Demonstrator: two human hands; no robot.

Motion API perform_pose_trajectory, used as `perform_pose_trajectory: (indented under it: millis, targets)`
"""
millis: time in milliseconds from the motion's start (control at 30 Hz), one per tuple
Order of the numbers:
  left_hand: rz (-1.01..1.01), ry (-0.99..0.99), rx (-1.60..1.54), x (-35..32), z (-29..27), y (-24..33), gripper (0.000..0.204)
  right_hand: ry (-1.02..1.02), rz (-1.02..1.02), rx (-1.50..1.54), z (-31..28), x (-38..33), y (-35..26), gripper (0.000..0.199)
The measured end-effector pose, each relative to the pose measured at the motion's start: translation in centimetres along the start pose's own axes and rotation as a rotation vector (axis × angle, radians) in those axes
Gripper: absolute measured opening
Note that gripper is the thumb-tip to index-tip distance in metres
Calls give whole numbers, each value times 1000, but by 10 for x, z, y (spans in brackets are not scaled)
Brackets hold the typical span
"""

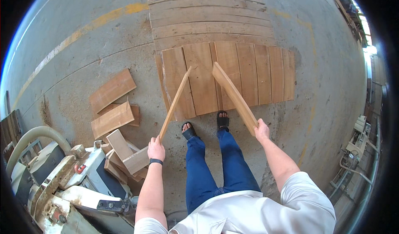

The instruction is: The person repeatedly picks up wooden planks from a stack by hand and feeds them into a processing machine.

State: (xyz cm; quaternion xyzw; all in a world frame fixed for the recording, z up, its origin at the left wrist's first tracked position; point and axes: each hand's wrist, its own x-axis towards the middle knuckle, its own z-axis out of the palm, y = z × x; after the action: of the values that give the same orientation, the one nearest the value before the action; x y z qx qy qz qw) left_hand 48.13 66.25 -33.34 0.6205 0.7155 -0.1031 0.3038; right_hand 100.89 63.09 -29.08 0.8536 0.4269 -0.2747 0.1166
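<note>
My left hand [156, 148] is closed round the near end of a thin wooden board [176, 101], seen nearly edge-on and slanting away to the right. A second wooden board [236, 96] is gripped at its near end by my right hand [262, 131]; it slants away to the left. The far ends of both boards come close to each other over a row of planks [246, 73] laid side by side in front of my feet. Whether the held boards touch that row, I cannot tell.
Behind the row lies a stack of long planks [208, 17]. Loose board pieces [113, 91] lie on the floor to the left, with a heap of offcuts [137, 160] nearer. A woodworking machine [89, 167] with a hose [37, 131] stands at the lower left. Pipes [374, 163] run along the right.
</note>
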Motion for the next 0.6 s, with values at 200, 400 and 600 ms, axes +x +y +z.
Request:
perform_pose_trajectory:
  millis: [200, 400, 600]
  targets:
    - [-4, -161, -120, -40, -40, -16, 39, -63, 31, 86, -7, -52, 10, 36]
    - [-137, -270, -454, -77, -74, -13, 33, -62, -29, 635, -15, -58, -16, 35]
    - [-182, -139, -1206, -186, -71, -47, 29, -355, -104, 1085, -51, -110, -34, 35]
